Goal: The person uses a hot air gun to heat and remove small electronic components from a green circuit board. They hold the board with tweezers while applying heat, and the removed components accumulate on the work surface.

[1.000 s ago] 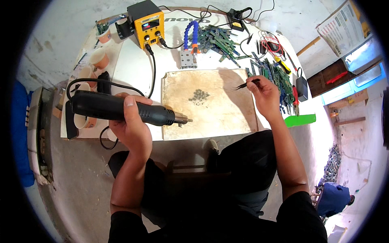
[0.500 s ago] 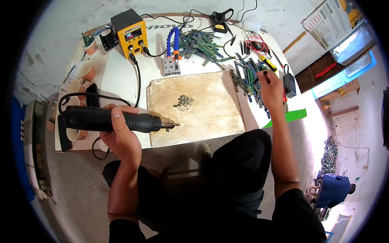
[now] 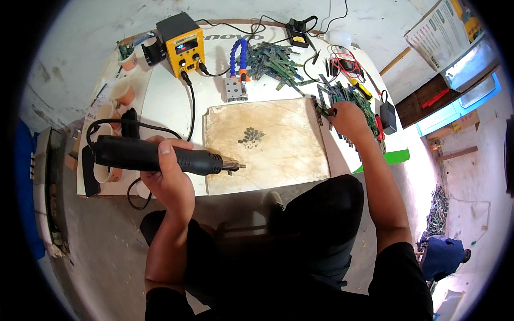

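The left hand is wrapped around the black hot-air gun, thumb on top, its metal nozzle pointing right over the near left part of the tan board. The right hand is at the near left side of the right-hand heap of green strips, just beyond the board's right edge; its fingers are curled inward, but I cannot tell what they grip. Small dark chips lie in a loose cluster near the middle of the board. Behind the board on the white bench stand a yellow station and a metal block with a blue hose; a second heap lies just right of the hose. Paper cups line the bench's left side. Red-handled pliers lie beside a black adapter.
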Action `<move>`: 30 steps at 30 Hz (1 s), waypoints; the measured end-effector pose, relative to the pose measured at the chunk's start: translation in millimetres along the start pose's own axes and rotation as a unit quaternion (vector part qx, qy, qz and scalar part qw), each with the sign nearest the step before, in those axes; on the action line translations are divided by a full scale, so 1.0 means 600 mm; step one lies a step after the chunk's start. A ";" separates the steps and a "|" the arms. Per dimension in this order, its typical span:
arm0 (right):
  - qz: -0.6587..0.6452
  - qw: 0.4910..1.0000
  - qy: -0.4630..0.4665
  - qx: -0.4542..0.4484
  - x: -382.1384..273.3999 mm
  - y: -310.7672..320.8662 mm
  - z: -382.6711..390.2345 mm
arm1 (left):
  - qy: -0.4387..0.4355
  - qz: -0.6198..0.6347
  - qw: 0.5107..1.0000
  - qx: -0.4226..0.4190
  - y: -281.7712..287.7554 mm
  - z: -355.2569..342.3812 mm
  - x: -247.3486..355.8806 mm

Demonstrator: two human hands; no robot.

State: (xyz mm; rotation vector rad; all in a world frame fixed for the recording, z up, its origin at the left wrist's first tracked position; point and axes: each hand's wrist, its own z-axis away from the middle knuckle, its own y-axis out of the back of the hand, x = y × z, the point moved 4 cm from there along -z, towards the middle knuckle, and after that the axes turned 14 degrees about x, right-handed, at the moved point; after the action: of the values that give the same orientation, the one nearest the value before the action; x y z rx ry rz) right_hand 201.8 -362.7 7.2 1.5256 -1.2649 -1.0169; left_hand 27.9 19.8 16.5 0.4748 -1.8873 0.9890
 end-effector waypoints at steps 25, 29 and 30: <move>-0.158 0.959 0.209 0.107 -0.216 0.069 0.150 | -0.004 -0.023 1.000 0.006 0.004 -0.009 0.003; -0.142 0.944 0.288 0.071 -0.261 0.053 0.194 | -0.004 0.034 0.999 0.020 0.006 -0.012 0.006; -0.139 0.946 0.286 0.063 -0.267 0.050 0.195 | -0.011 0.034 0.999 0.021 0.010 -0.014 0.005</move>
State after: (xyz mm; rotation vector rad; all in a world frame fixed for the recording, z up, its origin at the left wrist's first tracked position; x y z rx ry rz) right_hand 59.0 -221.6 12.2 1.9564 -0.7267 -0.5901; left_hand 27.0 30.2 18.9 0.4496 -1.9157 1.0735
